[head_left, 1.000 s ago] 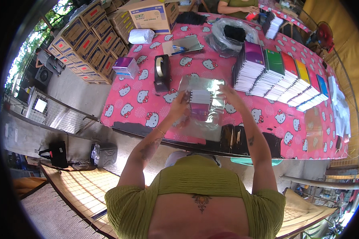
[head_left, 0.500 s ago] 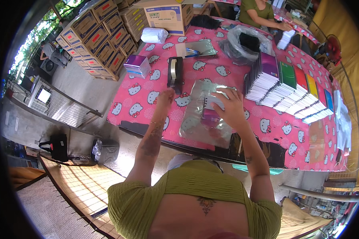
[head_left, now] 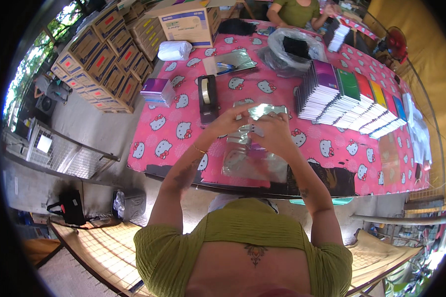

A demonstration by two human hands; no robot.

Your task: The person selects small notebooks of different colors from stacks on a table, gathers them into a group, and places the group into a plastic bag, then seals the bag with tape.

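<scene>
A clear plastic sleeve (head_left: 235,166) lies flat at the near edge of the table, its far end shiny and raised under my hands. Through it shows part of a small purple spiral notebook (head_left: 256,151), mostly covered by my right hand. My right hand (head_left: 273,132) has its fingers bent over the folded plastic, gripping it. My left hand (head_left: 229,122) meets it from the left, fingertips drawn together at the plastic; anything small between them is too fine to make out. A black tape dispenser (head_left: 207,99) with a pale roll stands just beyond my left hand.
Tall stacks of spiral notebooks (head_left: 327,94) in several colours stand at right. A short notebook stack (head_left: 157,92) is at left. Farther back are pens on plastic sheets (head_left: 230,63), a large plastic bag (head_left: 287,52), a carton (head_left: 191,24) and a co-worker's hand (head_left: 330,10) near notebooks.
My left hand has moved from beside the tape dispenser rightward to the plastic sleeve, meeting my right hand. The right hand's fingers have curled over the plastic. The view has shifted slightly.
</scene>
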